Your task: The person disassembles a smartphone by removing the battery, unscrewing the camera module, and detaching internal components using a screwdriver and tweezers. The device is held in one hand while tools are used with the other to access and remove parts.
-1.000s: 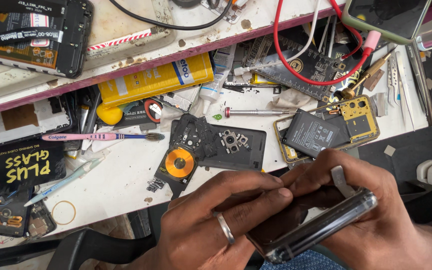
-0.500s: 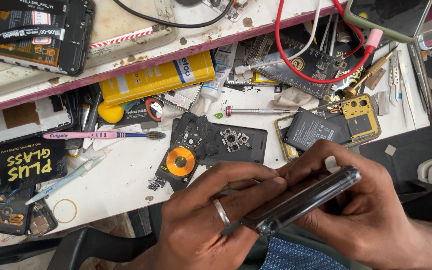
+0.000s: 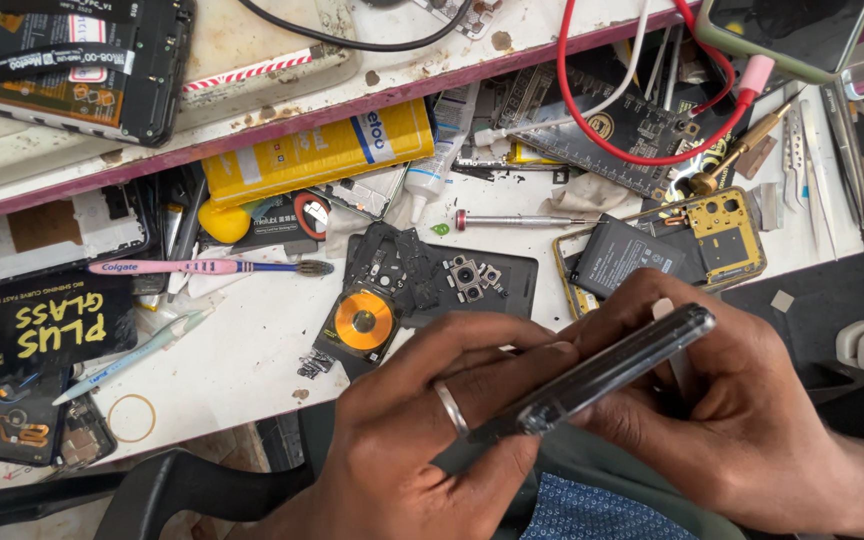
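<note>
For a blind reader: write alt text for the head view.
Two hands, left and right, grip a phone edge-on above a cluttered white bench. Behind lie an opened phone back with an orange coil, a pink toothbrush, a screwdriver and a red cable.

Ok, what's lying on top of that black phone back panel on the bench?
On the black back panel lie an orange-gold round coil and a black inner frame piece. Its lower edge is hidden behind the left hand.

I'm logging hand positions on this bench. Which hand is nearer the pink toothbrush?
Left. The left hand lies below and right of the pink toothbrush; the right hand sits farther right, beyond the phone both hands hold.
</note>
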